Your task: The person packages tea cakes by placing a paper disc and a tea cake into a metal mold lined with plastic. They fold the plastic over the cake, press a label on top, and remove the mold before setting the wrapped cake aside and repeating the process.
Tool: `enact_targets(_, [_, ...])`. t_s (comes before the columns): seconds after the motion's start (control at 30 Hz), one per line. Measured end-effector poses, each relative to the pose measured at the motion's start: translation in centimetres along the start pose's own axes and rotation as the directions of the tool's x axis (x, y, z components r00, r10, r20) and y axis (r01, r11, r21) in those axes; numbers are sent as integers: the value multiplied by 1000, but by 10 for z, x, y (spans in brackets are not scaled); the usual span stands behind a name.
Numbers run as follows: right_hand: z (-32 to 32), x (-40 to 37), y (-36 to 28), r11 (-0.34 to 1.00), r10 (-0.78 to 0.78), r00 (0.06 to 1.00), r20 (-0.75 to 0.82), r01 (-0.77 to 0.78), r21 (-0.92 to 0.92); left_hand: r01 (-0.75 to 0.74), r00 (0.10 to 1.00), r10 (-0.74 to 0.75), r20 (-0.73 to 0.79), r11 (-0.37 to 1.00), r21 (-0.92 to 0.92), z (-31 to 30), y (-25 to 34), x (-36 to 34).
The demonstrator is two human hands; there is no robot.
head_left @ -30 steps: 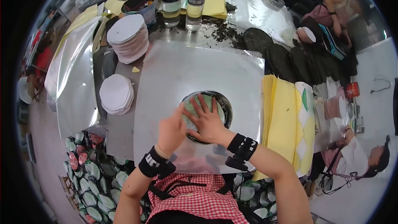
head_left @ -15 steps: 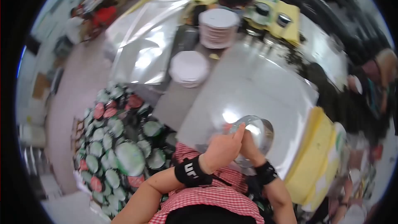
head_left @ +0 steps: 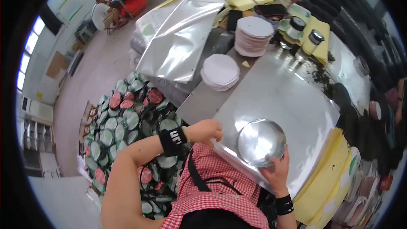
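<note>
A round, shiny metal dish (head_left: 261,142) rests on the smooth silvery sheet (head_left: 280,97) covering the work surface. My right hand (head_left: 277,167) grips the dish's lower right rim, fingers on the edge. At the sheet's front left edge is my left hand (head_left: 205,132), fingers curled together; whatever they hold, if anything, is too small to name. Beyond the sheet stand a low stack of white round discs (head_left: 220,72) and a taller stack of discs (head_left: 253,36). Both wrists wear black bands.
Many round green and red packets (head_left: 123,131) are heaped at the left. Yellow sheets (head_left: 324,174) lie at the right edge. Jars (head_left: 313,41) stand at the back, near a clear plastic sheet (head_left: 180,38). A person (head_left: 106,10) sits far back left.
My hands have parted: the left moved left to the sheet's edge, the right moved down to the dish's rim. The dish has gone from tilted to flat. The camera view has shifted.
</note>
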State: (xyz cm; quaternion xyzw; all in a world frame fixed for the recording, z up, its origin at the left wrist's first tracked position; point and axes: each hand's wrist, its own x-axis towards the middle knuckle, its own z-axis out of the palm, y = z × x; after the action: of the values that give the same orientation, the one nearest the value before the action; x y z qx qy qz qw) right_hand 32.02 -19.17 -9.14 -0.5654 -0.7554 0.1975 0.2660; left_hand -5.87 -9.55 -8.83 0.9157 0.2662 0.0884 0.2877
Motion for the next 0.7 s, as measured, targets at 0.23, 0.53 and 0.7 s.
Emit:
enact_targets(0.23, [-29, -25, -48, 972, -170, 985, 5, 166, 165, 13, 1000, -14, -4, 975, -222, 3, -6, 0])
enact_targets(0.53, [9, 30, 3, 999, 16, 996, -88, -12, 39, -125, 990, 138, -40, 962, 243, -48, 53, 20])
enact_targets(0.7, [11, 15, 11, 992, 87, 983, -164, -100, -73, 17, 999, -10, -42, 985, 174, -29, -2, 13])
